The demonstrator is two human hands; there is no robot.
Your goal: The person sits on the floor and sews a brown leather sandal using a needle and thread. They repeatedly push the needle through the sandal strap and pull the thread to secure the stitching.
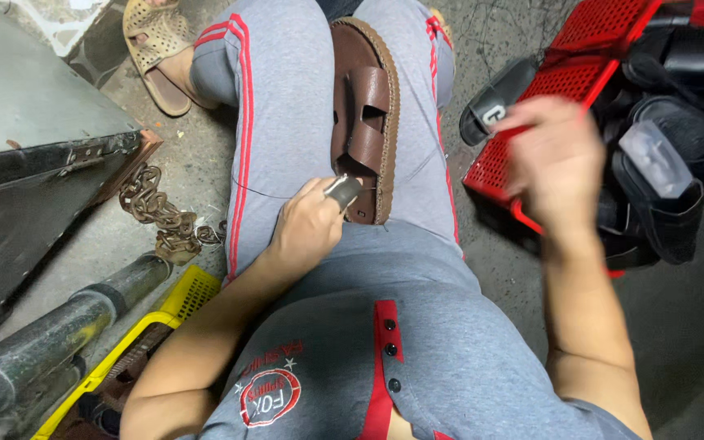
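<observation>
A brown leather sandal (366,122) is steadied between the knees, its heel pinned by the left hand (307,226), closed on a small metal tool (342,192), while the blurred right hand (556,159), grip unclear, is raised near 1 red crate (564,90).

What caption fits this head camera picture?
Left hand steadies a brown sandal on the lap; blurred right hand hovers by a red crate.

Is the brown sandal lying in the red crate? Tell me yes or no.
No, the brown sandal rests on the person's lap between the thighs, while the red crate holds black sandals.
</observation>
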